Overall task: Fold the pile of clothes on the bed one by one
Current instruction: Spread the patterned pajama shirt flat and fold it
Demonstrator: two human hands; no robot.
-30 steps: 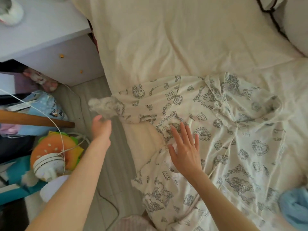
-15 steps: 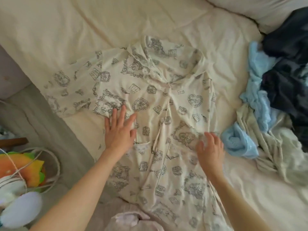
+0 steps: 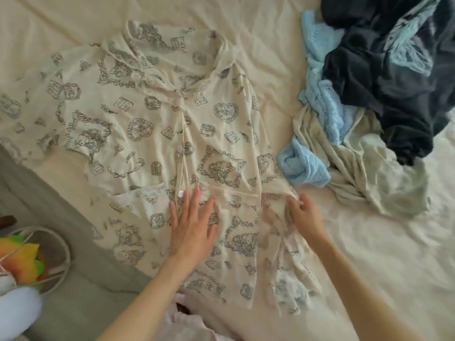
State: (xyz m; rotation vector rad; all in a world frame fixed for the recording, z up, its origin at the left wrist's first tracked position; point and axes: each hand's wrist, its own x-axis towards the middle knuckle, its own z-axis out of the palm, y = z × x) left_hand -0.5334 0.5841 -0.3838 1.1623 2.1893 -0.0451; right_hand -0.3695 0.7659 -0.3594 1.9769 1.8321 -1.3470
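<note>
Currently listed: one printed top [image 3: 152, 129], cream with grey motifs, spread face-up on the bed [image 3: 369, 254], collar away from the person, hem toward them, its left sleeve reaching the bed's edge. Left hand [image 3: 190, 227]: flat on the lower front beside the button line, fingers straight and slightly spread, pressing the cloth down. Right hand [image 3: 304, 215]: at the right side of the top, fingers curled into the fabric there; motion blur makes the exact pinch hard to read. Change noted: half a second ago the left hand lay higher and farther left, near the sleeve, and the right hand hovered over the right edge; one second ago the left hand was at the sleeve end by the floor. Both hands now sit lower and closer together, so smoothing appears finished and, by my judgement, the first fold of the right side inward is starting. Remaining stock: pile [image 3: 369, 94] of unfolded clothes just right of the top, with pale blue knit, dark garment and pale green cloth. Off the bed, lower left: a coloured plush toy [image 3: 22, 262] on the floor.
</note>
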